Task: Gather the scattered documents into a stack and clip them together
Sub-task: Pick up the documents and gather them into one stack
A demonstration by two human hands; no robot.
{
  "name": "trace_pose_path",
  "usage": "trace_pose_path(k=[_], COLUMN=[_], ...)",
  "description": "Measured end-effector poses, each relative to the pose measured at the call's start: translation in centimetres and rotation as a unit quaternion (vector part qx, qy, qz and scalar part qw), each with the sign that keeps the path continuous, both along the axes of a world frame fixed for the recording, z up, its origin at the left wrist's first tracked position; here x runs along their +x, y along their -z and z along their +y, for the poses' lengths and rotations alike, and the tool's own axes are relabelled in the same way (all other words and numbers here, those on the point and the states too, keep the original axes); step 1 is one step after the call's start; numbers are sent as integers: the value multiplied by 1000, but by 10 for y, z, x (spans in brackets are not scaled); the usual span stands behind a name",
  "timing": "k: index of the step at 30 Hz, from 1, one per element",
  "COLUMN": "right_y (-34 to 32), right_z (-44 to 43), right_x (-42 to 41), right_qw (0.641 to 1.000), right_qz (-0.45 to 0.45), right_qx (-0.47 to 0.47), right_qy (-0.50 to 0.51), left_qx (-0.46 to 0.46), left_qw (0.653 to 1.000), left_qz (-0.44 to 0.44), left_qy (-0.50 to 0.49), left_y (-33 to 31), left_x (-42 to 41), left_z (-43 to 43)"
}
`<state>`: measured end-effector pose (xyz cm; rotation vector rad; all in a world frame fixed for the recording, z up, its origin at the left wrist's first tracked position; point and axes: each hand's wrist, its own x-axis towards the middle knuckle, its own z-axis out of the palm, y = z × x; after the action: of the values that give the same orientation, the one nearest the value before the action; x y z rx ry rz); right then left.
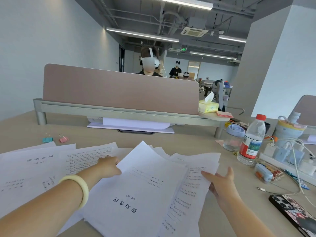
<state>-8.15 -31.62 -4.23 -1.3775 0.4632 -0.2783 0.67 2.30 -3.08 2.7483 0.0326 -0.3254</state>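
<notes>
Head view, the only one you get: your left hand (109, 165) has its fingers (114, 161) curled round the left edge of the loose pile of white printed sheets (145, 185), which sits fanned out in the middle of the pale wooden bench (188, 139). Your right hand (220, 183) is released, with straight fingers (206, 175) laid on the pile's right edge, thumb up.

The pile's long axis runs away from you, leaning a bit to the right, so you're bracketing its long sides.

What the next bit hinges on, I reckon: the scattered white printed pages (34, 168) all lie left of the pile, partly under your left forearm, so the left hand is way nearer. Same goes for the teal binder clip (47, 139) and pink binder clip (63, 139), which are parked just beyond those pages, well apart from your right hand.
</notes>
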Motion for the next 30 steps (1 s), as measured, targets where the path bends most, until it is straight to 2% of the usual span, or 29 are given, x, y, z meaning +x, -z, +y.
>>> trace_pose_path(k=[1,2,5,11,14,19,23,26,30], right_y=[0,-2,-7,-9,-10,-13,-11,-10,-13], right_z=[2,7,26,39,40,31,26,26,28], right_x=[-5,-14,-33,-17,-12,-15,-13,-12,-10], right_qw=[998,995,981,974,975,982,981,979,984], right_qz=[6,24,79,107,97,67,85,86,79], right_qx=[66,84,4,-124,-124,-46,-48,-47,13], right_qy=[-12,-52,-177,-154,-157,-170,-168,-179,-160], left_qx=[-10,-30,-102,-115,-174,-314,-410,-431,-508], left_qw=[1000,1000,995,989,980,940,894,876,841], left_qz=[-1,-1,1,-86,-84,-131,-177,-203,-168], left_qy=[-4,-7,6,38,40,5,-34,-77,-80], left_y=[-1,-2,-2,-13,-17,-38,-63,-75,-70], left_x=[-2,-3,-7,-31,-40,-54,-58,-51,-42], left_z=[1,1,-2,-20,-16,12,45,59,42])
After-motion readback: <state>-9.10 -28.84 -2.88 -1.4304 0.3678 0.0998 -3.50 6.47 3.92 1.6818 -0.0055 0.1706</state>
